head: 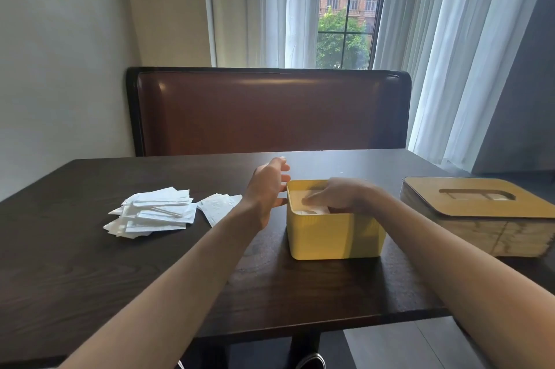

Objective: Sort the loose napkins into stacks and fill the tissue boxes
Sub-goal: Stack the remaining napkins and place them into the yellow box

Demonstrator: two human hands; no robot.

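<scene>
A yellow tissue box (330, 238) without a lid stands on the dark table (120, 263), with white napkins (312, 208) inside it. My right hand (336, 196) reaches down into the box, blurred, its fingers lying flat on the napkins. My left hand (267, 188) hovers by the box's left wall, fingers relaxed and spread, holding nothing. A messy pile of loose white napkins (156, 212) lies to the left. One single napkin (220, 206) lies between the pile and my left arm.
A second tissue box (480, 218) with a wooden slotted lid stands at the right edge of the table. A brown leather bench back (270, 110) runs behind the table, with a curtained window (345, 8) beyond. A shoe (310, 361) shows under the table.
</scene>
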